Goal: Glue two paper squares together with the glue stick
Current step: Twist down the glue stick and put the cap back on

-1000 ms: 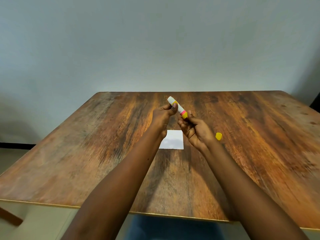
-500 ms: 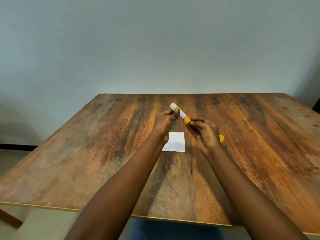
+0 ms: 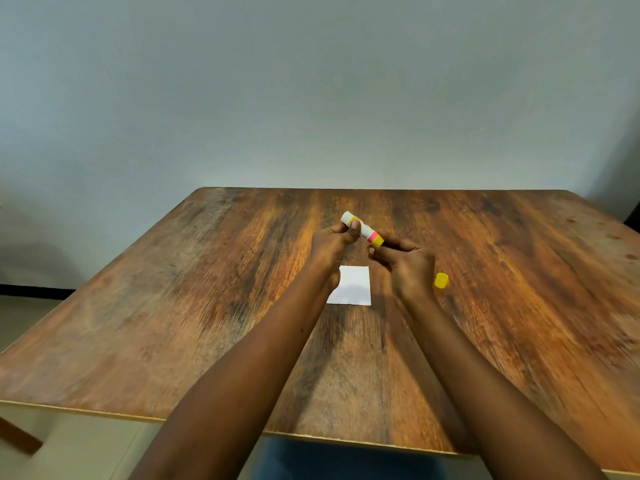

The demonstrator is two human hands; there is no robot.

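Two bare forearms reach out from the near edge across the wooden tabletop [image 3: 173, 323], its brown grain streaked dark and orange. Between them, flat on the wood, lies a white paper square [image 3: 353, 287]; its left corner is hidden behind the left wrist, and I cannot tell whether it is one sheet or two stacked.

Just right of the right wrist, a small yellow cap [image 3: 441, 280] sits by itself on the tabletop, clear of the paper.

Above the far side of the paper, both hands are raised off the wood and meet around the glue stick [image 3: 362, 231]. The left hand [image 3: 330, 245] is closed on the upper part of the tube, thumb pressed across it near a yellow band, with the white end poking out up and to the left. The right hand [image 3: 407, 263] has its fingertips pinched together at the lower end, right at the yellow base below a pink stripe; the contact is slightly blurred, but the fingers look closed on that base. The tube is tilted, white end farther away and higher, yellow end nearer the right hand.

Beyond the hands the tabletop runs bare to its far edge, which meets a plain pale grey wall [image 3: 311, 98].
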